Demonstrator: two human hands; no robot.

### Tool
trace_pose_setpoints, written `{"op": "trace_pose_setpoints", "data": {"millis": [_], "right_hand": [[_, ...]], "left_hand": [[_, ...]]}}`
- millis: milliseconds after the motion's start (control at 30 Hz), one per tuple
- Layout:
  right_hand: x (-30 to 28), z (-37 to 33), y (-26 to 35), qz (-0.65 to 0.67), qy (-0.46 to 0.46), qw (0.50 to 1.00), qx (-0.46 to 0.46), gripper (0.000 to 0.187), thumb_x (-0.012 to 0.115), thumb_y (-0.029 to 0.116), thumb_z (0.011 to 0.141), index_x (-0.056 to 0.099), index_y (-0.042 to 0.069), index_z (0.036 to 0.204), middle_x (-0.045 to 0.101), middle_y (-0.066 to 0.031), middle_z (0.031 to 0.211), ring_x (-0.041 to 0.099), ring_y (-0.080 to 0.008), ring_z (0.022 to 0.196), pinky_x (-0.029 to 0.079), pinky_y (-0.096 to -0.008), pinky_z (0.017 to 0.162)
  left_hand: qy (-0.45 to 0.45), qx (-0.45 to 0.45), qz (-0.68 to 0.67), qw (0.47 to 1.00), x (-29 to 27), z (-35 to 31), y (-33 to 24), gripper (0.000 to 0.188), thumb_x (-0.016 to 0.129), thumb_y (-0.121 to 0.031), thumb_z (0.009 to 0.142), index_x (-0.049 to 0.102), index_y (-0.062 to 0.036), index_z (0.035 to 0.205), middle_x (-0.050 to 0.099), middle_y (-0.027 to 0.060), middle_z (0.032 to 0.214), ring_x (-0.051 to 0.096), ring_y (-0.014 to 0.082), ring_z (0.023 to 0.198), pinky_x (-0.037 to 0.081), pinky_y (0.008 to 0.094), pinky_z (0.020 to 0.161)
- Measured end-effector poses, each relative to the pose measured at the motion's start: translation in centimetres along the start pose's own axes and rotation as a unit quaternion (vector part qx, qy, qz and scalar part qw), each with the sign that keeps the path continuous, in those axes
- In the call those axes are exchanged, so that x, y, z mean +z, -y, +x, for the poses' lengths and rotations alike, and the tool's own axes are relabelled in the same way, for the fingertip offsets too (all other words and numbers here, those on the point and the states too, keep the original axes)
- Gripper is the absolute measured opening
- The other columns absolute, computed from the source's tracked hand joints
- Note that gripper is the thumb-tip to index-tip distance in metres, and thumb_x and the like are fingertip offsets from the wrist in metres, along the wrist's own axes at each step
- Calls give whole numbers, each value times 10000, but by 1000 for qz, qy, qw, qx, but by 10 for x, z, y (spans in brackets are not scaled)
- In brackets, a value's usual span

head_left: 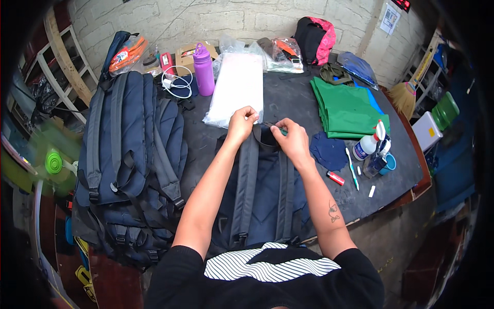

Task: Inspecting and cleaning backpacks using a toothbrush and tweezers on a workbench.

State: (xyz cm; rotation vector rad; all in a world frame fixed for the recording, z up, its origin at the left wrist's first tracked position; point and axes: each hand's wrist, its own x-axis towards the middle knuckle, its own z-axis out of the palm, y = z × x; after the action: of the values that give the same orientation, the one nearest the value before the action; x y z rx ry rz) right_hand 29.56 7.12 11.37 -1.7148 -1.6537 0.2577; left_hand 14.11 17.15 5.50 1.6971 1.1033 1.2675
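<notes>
A dark navy backpack [265, 190] lies in front of me at the table's near edge, its two padded straps facing up. At its top end is a black loop handle [267, 138]. My left hand [243, 123] pinches beside the left end of that handle; what is between the fingertips is too small to tell. My right hand [293, 140] is closed at the handle's right side, around a small thing with a green part that I cannot make out. Beyond my left hand lies a stack of white sheets in clear plastic [238, 82].
Navy backpacks [121, 134] are piled at the left. Behind them stand a purple bottle [204, 72] and a white cable [177, 82]. At the right are folded green fabric [347, 108], a spray bottle [365, 145], a toothbrush [352, 169], a red cylinder [335, 178] and a blue cup [389, 164].
</notes>
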Motion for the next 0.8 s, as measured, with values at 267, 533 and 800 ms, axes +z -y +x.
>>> {"op": "trace_pose_setpoints", "data": {"millis": [267,533,800], "right_hand": [[16,3,6,-28,-25,998,-52,218,638,252,816,654,38,852,666,-178,775,649,-346,764,497,-429,691],[7,4,-4,62,-17,998,-5,238,645,265,812,655,31,849,673,-184,804,652,-354,797,501,-419,707],[11,-7,4,14,-40,999,-30,224,662,240,794,659,27,863,678,-163,801,659,-333,787,498,-392,689]], "left_hand": [[-26,39,90,995,-1,-8,-14,136,670,-141,796,647,-8,808,583,97,787,546,182,744,440,302,701],[80,-173,-118,975,-29,7,-23,301,510,-220,912,642,39,832,644,93,785,618,149,649,512,259,630],[66,-44,102,992,-21,-2,-30,142,713,-134,740,689,2,775,666,153,718,651,214,677,496,341,657]]}}
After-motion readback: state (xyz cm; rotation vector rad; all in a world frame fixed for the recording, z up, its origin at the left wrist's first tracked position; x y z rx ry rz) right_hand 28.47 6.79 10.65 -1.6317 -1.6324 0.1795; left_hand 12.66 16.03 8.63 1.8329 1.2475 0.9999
